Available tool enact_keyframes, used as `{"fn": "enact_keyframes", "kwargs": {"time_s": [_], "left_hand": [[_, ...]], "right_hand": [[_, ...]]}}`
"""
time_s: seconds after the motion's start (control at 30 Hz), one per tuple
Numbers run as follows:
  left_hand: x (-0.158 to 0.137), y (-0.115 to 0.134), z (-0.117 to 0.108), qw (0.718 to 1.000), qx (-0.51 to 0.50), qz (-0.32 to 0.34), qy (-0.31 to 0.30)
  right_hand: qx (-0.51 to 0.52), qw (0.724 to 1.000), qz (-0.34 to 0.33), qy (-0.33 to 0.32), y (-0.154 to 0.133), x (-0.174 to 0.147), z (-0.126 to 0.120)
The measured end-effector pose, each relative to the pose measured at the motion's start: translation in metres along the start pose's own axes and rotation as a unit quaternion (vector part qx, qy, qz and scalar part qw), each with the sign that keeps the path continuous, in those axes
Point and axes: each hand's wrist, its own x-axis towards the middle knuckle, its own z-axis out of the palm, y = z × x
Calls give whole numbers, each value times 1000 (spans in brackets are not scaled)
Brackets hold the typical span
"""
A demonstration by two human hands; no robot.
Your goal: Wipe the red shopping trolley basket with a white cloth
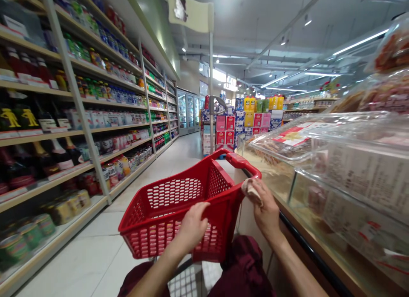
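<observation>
A red plastic shopping cart [179, 192] with perforated walls stands sideways in front of me, its handle [244, 162] at the right. My left hand [193, 226] is closed on the near upper rim of the basket, the thumb on the outer wall. In my right hand [266, 207] is a crumpled, pale cloth [253, 191], pressed against the lower end of the red handle frame. The fingertips under the cloth are partly hidden. Nothing shows inside the visible part of the basket.
Shelves of bottles and cans [111, 96] line the left side. Close on the right stands a glass-edged display counter [290, 186] with clear food trays [287, 139]. A sign pole [211, 75] and stacked boxes [225, 128] stand ahead, beside the tiled aisle [179, 152].
</observation>
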Motion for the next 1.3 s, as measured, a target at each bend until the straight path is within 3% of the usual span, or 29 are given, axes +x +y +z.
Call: {"fn": "enact_keyframes", "kwargs": {"time_s": [0.07,0.17,0.27,0.47,0.6,0.7,0.87,0.93,1.03,1.1,1.23,1.3], "left_hand": [[1,-20,-9,988,133,-28,67],[-8,-46,-13,960,261,-93,37],[-18,-60,-8,943,320,-91,-16],[-21,-58,-4,937,337,-83,-20],[-22,-57,-4,937,340,-83,-16],[-24,-57,-3,937,340,-75,-21],[-27,-57,-1,935,348,-72,-5],[-27,-56,-1,934,350,-75,-7],[-27,-54,-2,934,348,-79,-20],[-27,-54,-3,934,347,-80,-26],[-28,-52,-3,935,347,-78,-19],[-28,-51,-3,935,345,-78,-13]], "right_hand": [[-65,996,-32,49,16,1,3],[-65,990,-118,-52,22,-28,17],[-54,978,-156,-128,15,-53,24],[-89,988,-121,-21,11,-15,10],[-88,976,-172,-99,15,-34,18],[-78,974,-167,-132,12,-49,17],[-111,985,-131,-26,7,-23,5],[-118,981,-145,-49,8,-26,10],[-97,968,-184,-140,11,-49,17],[-93,967,-181,-153,11,-54,17],[-120,983,-132,-38,12,-22,6],[-131,983,-127,-18,14,-12,5]]}}
